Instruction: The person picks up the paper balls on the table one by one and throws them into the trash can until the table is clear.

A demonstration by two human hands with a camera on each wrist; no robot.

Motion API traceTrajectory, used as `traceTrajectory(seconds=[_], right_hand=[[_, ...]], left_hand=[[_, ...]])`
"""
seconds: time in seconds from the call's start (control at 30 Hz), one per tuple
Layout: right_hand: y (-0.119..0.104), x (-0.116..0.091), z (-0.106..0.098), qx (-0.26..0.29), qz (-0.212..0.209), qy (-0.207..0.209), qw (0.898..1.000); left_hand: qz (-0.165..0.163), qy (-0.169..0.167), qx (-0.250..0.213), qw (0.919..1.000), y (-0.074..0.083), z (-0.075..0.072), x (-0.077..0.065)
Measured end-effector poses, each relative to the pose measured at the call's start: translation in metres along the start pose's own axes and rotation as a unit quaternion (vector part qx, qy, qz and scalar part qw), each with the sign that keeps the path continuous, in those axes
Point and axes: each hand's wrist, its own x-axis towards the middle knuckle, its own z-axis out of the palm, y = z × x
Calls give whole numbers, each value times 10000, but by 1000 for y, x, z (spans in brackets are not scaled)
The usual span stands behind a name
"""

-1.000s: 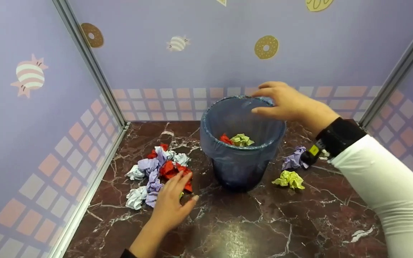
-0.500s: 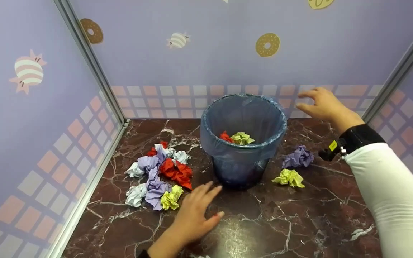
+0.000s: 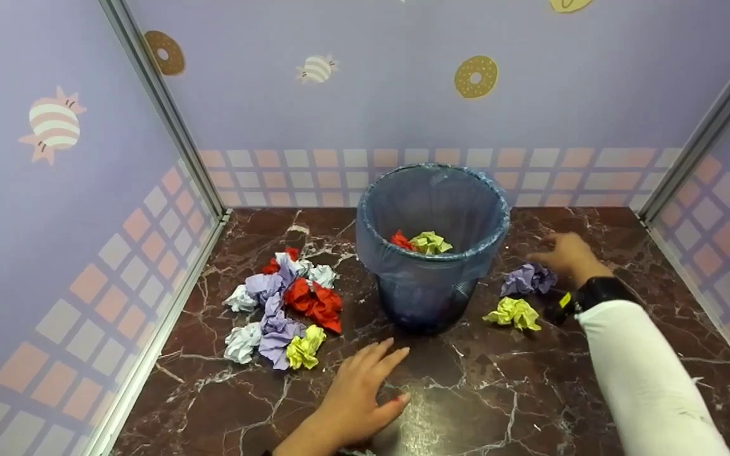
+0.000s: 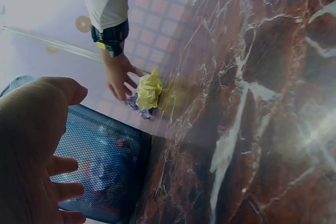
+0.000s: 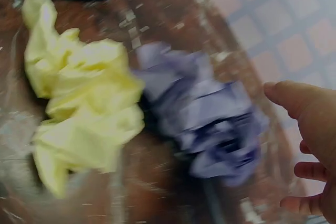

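My right hand hovers just right of a crumpled purple paper ball, fingers apart and holding nothing. In the right wrist view the thumb points toward that purple paper. A crumpled yellow paper lies in front of it. My left hand is low over the table front, fingers spread, with no object in it. Left of that hand sits a yellow-green paper ball at the edge of a heap. Between the hands stands a mesh wastebasket with a blue liner, red and yellow-green paper inside.
The heap at left has red paper, purple paper and white paper balls. Patterned panels enclose the dark marble table at the back and both sides.
My right hand has moved from above the wastebasket rim to the right, then down beside the purple paper. My left hand has drawn away from the heap, toward the right and front.
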Motion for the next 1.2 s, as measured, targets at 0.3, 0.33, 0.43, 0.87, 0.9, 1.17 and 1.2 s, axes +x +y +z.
traceTrajectory(seconds=[0.3, 0.33, 0.43, 0.87, 0.9, 1.17, 1.2], right_hand=[[22, 1, 37, -155, -311, 273, 9990], [24, 1, 40, -196, -377, 337, 9985], [29, 2, 46, -306, -497, 564, 9967], [38, -8, 68, -813, -185, 1122, 9902], [39, -9, 70, -874, -184, 1224, 9885], [45, -10, 82, -969, -221, 1681, 9807], [45, -11, 82, -953, -255, 1712, 9803]], left_hand=[[-125, -61, -77, 9999, -3, 1, -4], [-134, -62, -81, 9999, -3, 1, -4], [-120, -20, -94, 9999, -4, 2, -4], [-127, -46, -58, 9999, -6, 4, -4], [-142, -51, -70, 9999, -6, 4, -4], [-154, 1, -83, 9998, -7, 8, -5], [-147, 17, -89, 9999, -7, 9, -5]])
